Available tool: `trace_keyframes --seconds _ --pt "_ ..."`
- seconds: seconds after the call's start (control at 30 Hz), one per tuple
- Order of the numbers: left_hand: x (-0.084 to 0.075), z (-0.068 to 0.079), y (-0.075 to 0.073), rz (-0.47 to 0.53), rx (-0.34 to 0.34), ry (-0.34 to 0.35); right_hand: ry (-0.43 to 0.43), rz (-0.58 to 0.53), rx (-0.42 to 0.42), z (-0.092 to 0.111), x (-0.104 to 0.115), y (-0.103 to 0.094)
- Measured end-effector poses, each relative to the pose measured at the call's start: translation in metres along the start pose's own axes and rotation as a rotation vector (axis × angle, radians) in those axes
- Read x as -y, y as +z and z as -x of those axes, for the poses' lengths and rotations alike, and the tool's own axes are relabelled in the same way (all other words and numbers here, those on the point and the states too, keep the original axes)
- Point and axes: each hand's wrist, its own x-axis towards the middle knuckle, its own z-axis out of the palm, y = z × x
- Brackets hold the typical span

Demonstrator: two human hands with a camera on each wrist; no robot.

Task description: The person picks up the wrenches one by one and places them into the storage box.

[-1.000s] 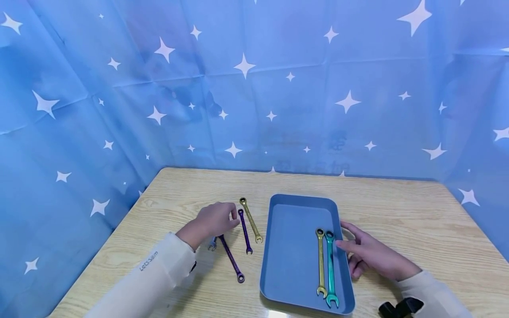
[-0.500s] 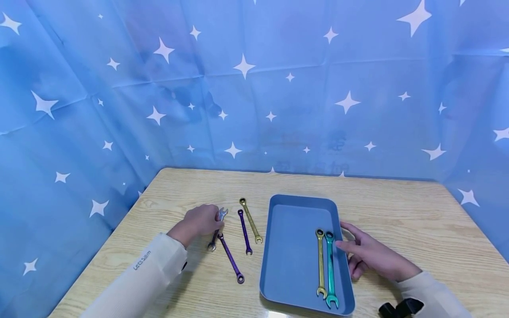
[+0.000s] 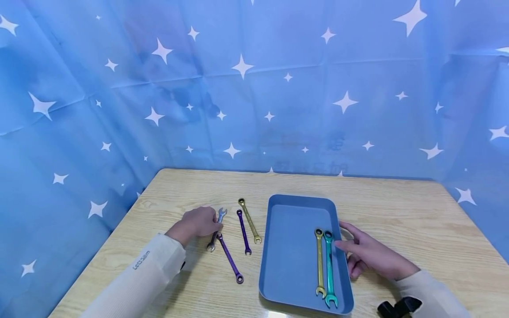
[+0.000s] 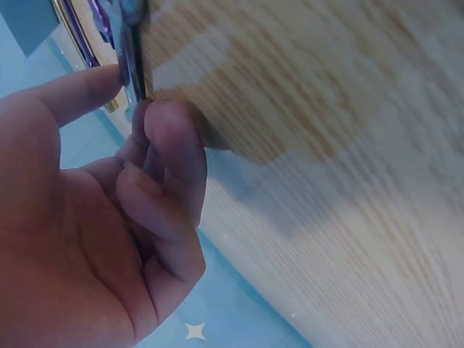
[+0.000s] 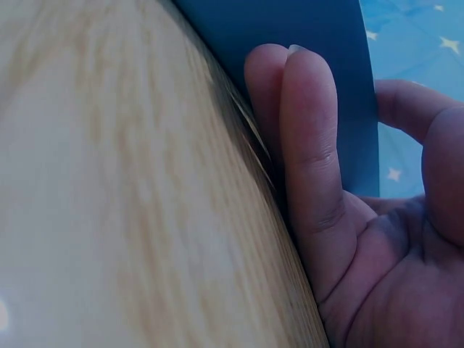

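Head view: I look forward and down over the table [image 3: 389,212], from farthest back. Left-wrist view: close on the left hand [image 4: 87,225]. Right-wrist view: close on the right hand [image 5: 384,254] and tray [image 5: 355,94], both shared with the head view.

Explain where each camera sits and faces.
Head: worn on the head, facing forward and down at wrenches, blue tray, both sleeved arms.
Left wrist: worn there, facing the left grip, palm showing, pinching a silver wrench.
Right wrist: worn there, facing the right grip at the tray's side.
Head and right-wrist views share the tray.
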Motion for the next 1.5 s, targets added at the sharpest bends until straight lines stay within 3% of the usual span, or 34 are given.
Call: trace_keyframes --seconds 0.37,0.83,1.5 --pt "0.0015 -0.0022 0.0004 0.05 0.076 -0.022 0.009 0.012 -0.015 -0.0016 -0.0001 -0.0006" --pt "0.002 -0.0024 0.0013 0.058 0.073 -0.009 0.008 0.014 -0.026 -0.0011 0.0004 0.0005" --pt "0.0078 0.0017 -0.0054 0.263 0.143 0.016 0.009 0.018 -0.018 0.0004 0.002 -0.0004"
